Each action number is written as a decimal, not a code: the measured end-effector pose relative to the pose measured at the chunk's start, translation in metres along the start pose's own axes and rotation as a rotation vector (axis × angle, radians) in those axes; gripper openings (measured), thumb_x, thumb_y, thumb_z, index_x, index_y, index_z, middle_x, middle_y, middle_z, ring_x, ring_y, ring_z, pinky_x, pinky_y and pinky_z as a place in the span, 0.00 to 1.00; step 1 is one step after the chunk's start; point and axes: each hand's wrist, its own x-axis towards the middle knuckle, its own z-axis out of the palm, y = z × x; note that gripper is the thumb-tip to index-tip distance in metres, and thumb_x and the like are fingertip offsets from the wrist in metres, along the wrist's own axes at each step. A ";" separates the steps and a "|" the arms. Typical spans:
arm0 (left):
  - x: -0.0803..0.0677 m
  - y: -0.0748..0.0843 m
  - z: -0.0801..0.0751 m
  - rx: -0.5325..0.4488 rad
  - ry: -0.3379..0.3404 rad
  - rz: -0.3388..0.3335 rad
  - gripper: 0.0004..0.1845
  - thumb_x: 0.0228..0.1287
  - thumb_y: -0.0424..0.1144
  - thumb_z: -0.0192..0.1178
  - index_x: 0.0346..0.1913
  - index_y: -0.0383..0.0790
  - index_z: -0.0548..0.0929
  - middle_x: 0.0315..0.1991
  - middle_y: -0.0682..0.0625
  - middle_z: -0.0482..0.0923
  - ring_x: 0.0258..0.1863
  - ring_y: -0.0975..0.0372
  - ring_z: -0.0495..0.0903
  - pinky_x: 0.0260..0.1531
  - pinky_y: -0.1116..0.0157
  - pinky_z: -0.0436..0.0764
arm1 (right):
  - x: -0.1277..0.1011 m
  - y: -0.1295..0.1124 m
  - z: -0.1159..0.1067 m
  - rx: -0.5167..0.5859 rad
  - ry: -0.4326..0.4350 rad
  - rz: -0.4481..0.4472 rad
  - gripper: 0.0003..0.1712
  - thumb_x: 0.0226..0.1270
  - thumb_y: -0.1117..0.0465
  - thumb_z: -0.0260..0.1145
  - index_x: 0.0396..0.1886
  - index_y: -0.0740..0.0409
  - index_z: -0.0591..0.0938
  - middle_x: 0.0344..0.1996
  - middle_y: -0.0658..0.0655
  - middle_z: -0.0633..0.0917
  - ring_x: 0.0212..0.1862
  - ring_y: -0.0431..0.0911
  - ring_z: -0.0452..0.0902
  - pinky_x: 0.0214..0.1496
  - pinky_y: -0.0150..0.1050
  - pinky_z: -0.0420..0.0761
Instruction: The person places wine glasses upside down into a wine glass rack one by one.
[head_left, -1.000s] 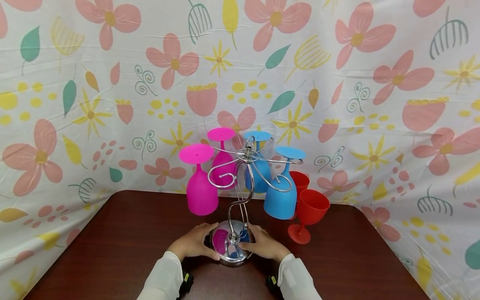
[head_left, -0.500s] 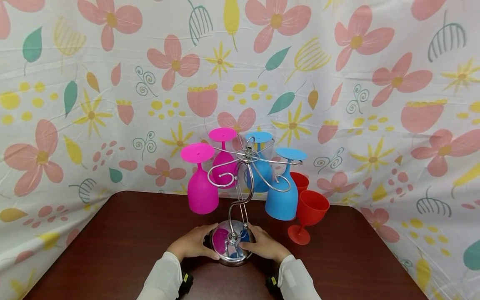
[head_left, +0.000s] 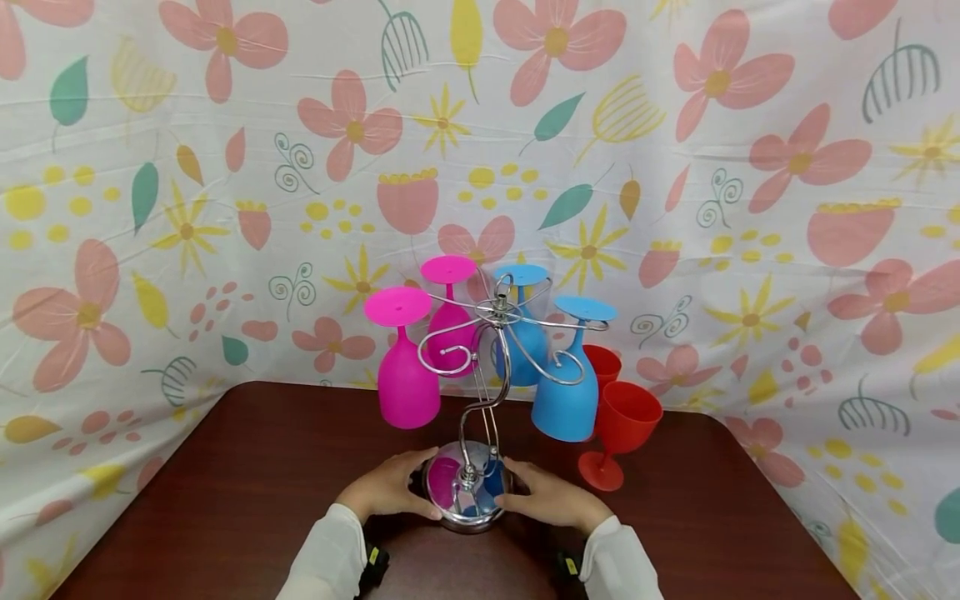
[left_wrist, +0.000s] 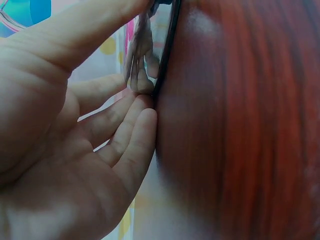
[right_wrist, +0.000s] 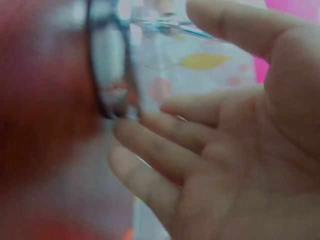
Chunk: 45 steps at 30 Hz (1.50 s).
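Observation:
A chrome wine glass rack (head_left: 504,367) with curled wire arms stands upright on the table. Two pink goblets (head_left: 408,387) hang upside down on its left, two blue goblets (head_left: 564,408) on its right. My left hand (head_left: 392,487) holds the left side of the round mirrored base (head_left: 468,523), thumb at the front and fingers behind; the left wrist view shows its fingertips (left_wrist: 146,117) against the rim. My right hand (head_left: 553,498) is at the base's right side, fingers spread and loose. In the right wrist view its thumb (right_wrist: 220,20) is off the base.
Two red goblets (head_left: 628,417) stand upright on the table right of the rack, the rear one partly hidden. The dark wooden table (head_left: 247,483) has its far edge near a flowered curtain (head_left: 300,208).
My right hand has loosened from the base and shifted slightly right, its thumb pulling back. The left hand keeps its place, and the rack and goblets stay put.

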 end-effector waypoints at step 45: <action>-0.001 0.002 -0.001 0.024 0.002 -0.004 0.53 0.47 0.51 0.77 0.74 0.37 0.61 0.67 0.39 0.65 0.63 0.45 0.68 0.54 0.48 0.75 | -0.059 0.029 -0.082 -0.211 1.034 0.168 0.54 0.63 0.39 0.66 0.75 0.67 0.55 0.72 0.71 0.57 0.69 0.69 0.52 0.55 0.71 0.68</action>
